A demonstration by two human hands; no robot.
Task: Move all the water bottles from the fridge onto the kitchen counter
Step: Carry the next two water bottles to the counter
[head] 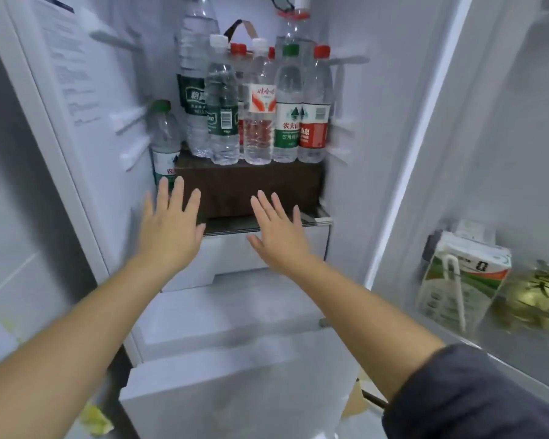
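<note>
Several clear water bottles stand in the open fridge on a brown box (248, 185). In the front row are a green-label white-cap bottle (222, 112), a red-and-white label bottle (260, 109), a green-cap bottle (287, 115) and a red-label bottle (316, 112). A tall bottle (194, 74) stands behind at the left. A small green-cap bottle (165, 141) stands lower, left of the box. My left hand (168, 229) is stretched out flat just below that small bottle, holding nothing. My right hand (278, 236) is spread in front of the box, also holding nothing.
White drawers (260, 255) stick out below the box, under my hands. The open fridge door at the right holds a milk carton (463, 277) and a gold-wrapped item (536, 296). The fridge's left wall (86, 90) has shelf rails.
</note>
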